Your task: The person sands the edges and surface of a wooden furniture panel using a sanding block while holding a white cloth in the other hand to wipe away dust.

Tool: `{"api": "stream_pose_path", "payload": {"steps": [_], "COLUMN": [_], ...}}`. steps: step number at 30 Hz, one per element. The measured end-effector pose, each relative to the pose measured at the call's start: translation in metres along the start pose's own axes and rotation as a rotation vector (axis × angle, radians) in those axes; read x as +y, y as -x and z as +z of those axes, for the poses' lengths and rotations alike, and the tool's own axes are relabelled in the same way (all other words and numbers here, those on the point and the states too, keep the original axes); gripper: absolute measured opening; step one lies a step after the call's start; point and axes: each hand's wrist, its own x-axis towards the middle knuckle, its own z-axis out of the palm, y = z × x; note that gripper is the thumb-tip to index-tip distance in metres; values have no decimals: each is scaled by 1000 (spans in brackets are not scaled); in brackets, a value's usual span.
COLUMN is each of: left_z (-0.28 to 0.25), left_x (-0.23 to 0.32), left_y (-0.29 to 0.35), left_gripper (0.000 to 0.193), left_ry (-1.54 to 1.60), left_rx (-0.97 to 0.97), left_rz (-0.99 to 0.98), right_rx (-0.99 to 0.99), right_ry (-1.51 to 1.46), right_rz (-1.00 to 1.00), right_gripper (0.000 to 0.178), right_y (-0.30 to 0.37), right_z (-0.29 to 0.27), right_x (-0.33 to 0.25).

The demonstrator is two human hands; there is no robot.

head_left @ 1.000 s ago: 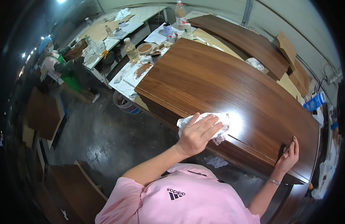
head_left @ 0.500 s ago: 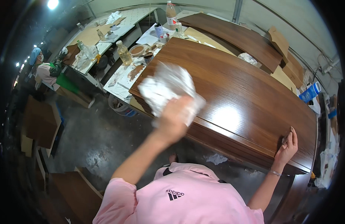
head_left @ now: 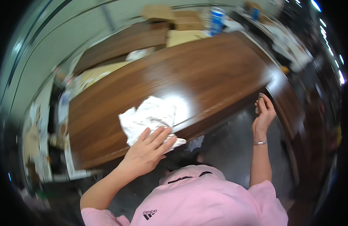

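The left hand (head_left: 145, 150) lay flat, palm down, with its fingers (head_left: 159, 135) spread and stretched forward over the near edge of a crumpled white cloth (head_left: 149, 116). The fingers pressed on the cloth rather than closing round it. The bare left forearm ran back and down toward the lower left, its elbow bent out, to a pink short sleeve.

The right hand (head_left: 264, 111) was raised at the end of an upright forearm, with a thin bracelet (head_left: 259, 142) at the wrist. Its fingers curled loosely against the near right corner of the tabletop (head_left: 204, 71). Something small and dark sat at the fingertips, but whether the hand gripped it or only the corner edge could not be told.

The cloth was white, wrinkled and bunched, with grey smudges in its folds. It lay spread on the near part of the tabletop, close to the front edge, and one tail of it hung over that edge beside the left hand. Just beyond it a bright patch of reflected light shone on the wood.

The tabletop was a long, dark brown, glossy slab with a streaked grain. The picture was smeared with motion blur. Cardboard boxes (head_left: 174, 19) and a blue container (head_left: 217, 20) beyond the far edge showed only as soft shapes, and the clutter to the left was too blurred to name. A pink shirt (head_left: 204, 199) filled the lower edge and hid the floor below.
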Motion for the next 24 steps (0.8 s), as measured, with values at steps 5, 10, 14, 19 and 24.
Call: {"api": "stream_pose_path", "payload": {"steps": [5,10,14,19,24], "left_z": [-18,-26,-26,7,8], "left_x": [10,7,-3,-19,1], "left_y": [-88,-56,-70,-114,-159], "left_gripper": [75,69,68,65,60], "left_ry": [48,81,98,159,229], "left_rx": [42,65,114,120,201], "left_rz": [242,410,536,659,720], "right_rx": [303,557,637,656,553], "right_ry": [73,200,145,116,74], "right_rz": [75,171,173,189,94], "right_gripper": [19,19,19,16,13], "right_y": [3,172,212,253,252], "right_z": [-119,-166,-152,-99,-55], "right_x": [-29,-47,-40,6,17]}}
